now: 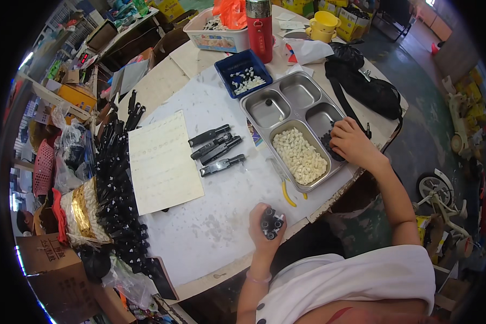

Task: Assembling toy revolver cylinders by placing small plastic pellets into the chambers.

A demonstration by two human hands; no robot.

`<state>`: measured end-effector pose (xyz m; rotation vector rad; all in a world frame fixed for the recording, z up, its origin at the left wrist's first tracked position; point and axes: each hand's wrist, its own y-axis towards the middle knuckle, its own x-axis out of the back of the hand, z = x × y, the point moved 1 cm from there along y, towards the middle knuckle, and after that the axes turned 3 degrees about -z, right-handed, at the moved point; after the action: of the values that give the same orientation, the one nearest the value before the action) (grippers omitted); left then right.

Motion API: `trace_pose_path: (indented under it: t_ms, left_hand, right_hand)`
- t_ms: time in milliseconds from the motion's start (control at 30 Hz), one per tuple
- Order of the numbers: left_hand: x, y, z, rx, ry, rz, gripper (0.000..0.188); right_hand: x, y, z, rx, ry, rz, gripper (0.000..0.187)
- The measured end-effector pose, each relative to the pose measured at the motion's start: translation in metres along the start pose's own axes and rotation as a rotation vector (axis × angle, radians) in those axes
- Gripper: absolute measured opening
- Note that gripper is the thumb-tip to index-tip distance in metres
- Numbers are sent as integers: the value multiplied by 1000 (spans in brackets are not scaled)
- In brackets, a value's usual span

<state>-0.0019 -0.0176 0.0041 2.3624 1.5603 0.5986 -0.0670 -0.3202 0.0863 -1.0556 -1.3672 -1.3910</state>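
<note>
My left hand (258, 229) is closed around a small bundle of black plastic parts (272, 223) with round ends and a few white bits, held above the table's near edge. My right hand (356, 144) reaches into the right compartment of a metal divided tray (290, 112). Its fingers curl down at small black pieces (328, 139); whether one is pinched there is hidden. The neighbouring compartment is heaped with small cream-white plastic pieces (299, 155). Several black elongated assemblies (216, 148) lie on the white table covering, left of the tray.
Yellow-handled pliers (287, 193) lie against the tray. A blue bin (243, 73) with white pieces and a red thermos (260, 32) stand behind. A paper sheet (164, 162) and a long pile of black parts (119, 189) occupy the left. A black bag (362, 89) rests at right.
</note>
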Motion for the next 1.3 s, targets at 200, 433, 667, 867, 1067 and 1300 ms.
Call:
trace_pose_path:
  t_ms: [200,433,667,867,1067,1300]
  left_hand:
    - [0,1,-4,-9,-2,2,61]
    - [1,2,-8,22,21,-8,55]
    - [2,2,-2,-19,-19,6,65]
    - [-1,1,7,-54,-46,21,61]
    - [-7,-5,12,-10,137,57,58]
    - [-6,-4,13,55,9,20,59]
  right_hand:
    - [0,3,3,38,-151,59,11]
    - [6,8,8,-51,-132,0,15]
    - [69,47,114,352,657,68,13]
    - [68,76,154,753,481,125,11]
    - [82,88,171,934,166,245,11]
    - [79,69,169,986,-39,66,13]
